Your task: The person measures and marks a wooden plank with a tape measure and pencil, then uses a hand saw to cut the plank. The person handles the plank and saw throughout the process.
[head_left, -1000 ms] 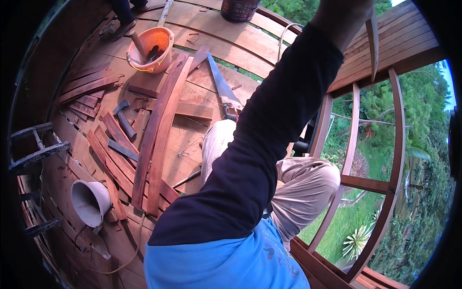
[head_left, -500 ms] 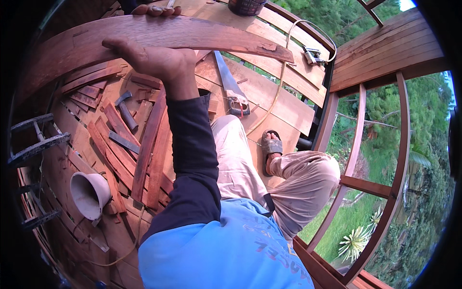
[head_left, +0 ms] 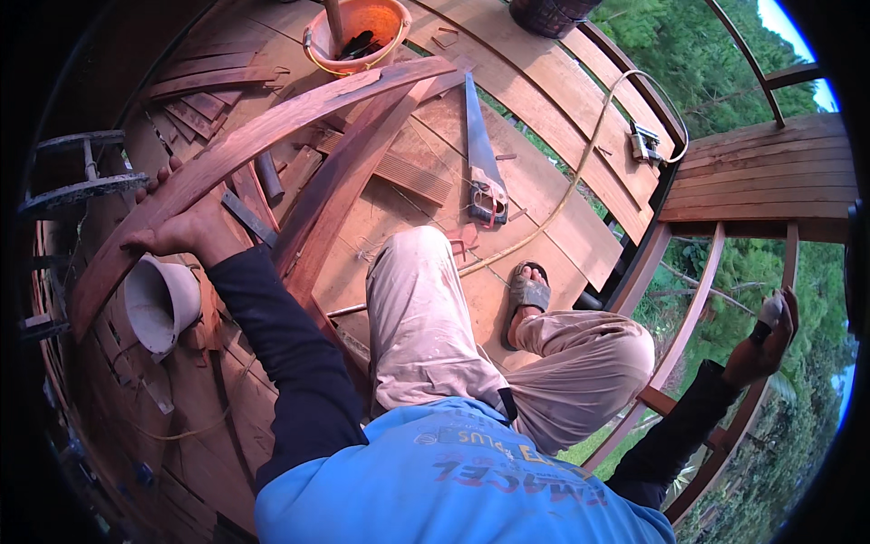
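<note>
My left hand (head_left: 195, 227) grips a long curved wooden board (head_left: 299, 118) from beneath. Its thumb lies along the near edge, and its fingertips show past the far edge. The board is held tilted above reddish timber pieces on the plank floor. Under it lie two long dark boards (head_left: 340, 186), a flat grey metal bar (head_left: 249, 218) and a dark tool handle (head_left: 268, 178). My right hand (head_left: 766, 340) is raised at the far right, in front of the window frame. Its fingers point upward with nothing visible in them, and something whitish covers one fingertip.
A handsaw (head_left: 485, 150) lies beyond my knees. An orange bucket (head_left: 367, 41) with tools stands at the back, near a dark basket (head_left: 548, 16). A nail gun-like tool (head_left: 645, 145) joins a yellowish hose (head_left: 580, 181). A pale bowl-shaped vessel (head_left: 163, 304) sits at left.
My left hand has brought the curved board lower and nearer, turning it to a steeper slant. My right hand has come into view at the right, and the orange bucket now shows.
</note>
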Available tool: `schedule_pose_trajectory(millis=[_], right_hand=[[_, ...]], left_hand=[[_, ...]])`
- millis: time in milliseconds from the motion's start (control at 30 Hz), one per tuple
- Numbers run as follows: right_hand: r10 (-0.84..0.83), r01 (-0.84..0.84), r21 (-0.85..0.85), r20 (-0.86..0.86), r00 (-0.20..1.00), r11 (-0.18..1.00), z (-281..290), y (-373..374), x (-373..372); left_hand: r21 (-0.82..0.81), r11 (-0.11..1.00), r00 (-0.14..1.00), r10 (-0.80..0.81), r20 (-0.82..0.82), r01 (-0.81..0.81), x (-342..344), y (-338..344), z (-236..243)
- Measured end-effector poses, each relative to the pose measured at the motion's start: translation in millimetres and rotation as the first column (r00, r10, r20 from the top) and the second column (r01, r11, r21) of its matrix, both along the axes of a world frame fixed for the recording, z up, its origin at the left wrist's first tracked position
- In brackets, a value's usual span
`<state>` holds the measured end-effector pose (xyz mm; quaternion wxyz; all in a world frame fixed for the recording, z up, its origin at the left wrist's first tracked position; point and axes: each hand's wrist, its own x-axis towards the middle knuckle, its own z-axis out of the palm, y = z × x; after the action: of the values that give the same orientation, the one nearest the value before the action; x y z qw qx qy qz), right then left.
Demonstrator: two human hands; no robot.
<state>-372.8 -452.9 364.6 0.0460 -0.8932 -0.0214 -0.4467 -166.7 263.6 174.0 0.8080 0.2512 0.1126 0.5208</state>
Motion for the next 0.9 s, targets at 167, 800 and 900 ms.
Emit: schedule_pose_trajectory(millis=[167,800,900], right_hand=[[0.367,-0.323,0.182,-0.336,0.867,0.929,-77,87,130],[0.616,-0.464,0.755,-0.651,-0.444,0.464,-262,265,220],[0.602,-0.508,0.792,-0.597,-0.53,0.338,-262,267,216]], left_hand=[[-0.096,0.974,0.958,0.179,-0.224,-0.204,-65,57,-85],[0.265,0.018,0.199,0.613,-0.765,0.964,-175,-32,-231],[0.085,-0.025,0.075,0.753,-0.653,0.996,-139,-61,-234]])
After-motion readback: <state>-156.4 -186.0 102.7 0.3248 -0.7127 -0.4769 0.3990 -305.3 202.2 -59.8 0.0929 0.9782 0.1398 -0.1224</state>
